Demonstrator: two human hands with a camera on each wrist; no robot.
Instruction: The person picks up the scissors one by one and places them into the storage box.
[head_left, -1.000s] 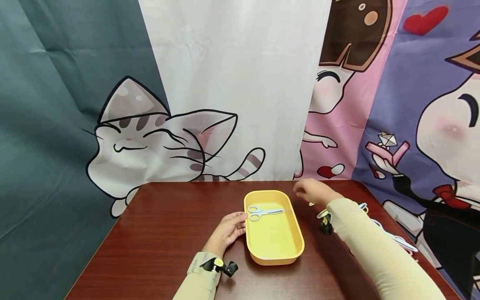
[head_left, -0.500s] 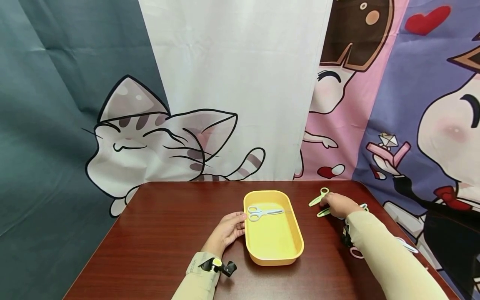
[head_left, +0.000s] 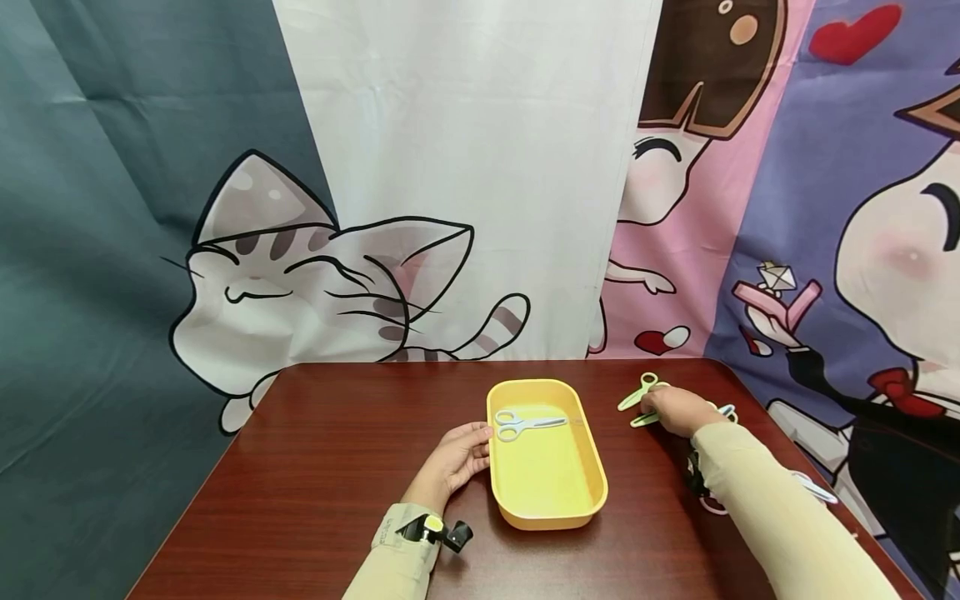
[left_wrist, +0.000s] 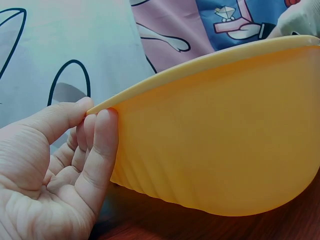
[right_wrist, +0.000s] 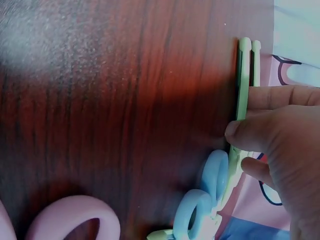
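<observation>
The left hand is holding the near left rim of the yellow tray, thumb on the lip and fingers curled against its wall, just as a second ago. A blue-handled pair of scissors is lying in the tray's far end. The right hand, above the tray's far right corner a second ago, has now settled on the green scissors on the table, fingertips pinching them. Blue scissors are lying just beside.

Staged tabletop, cartoon backdrops
</observation>
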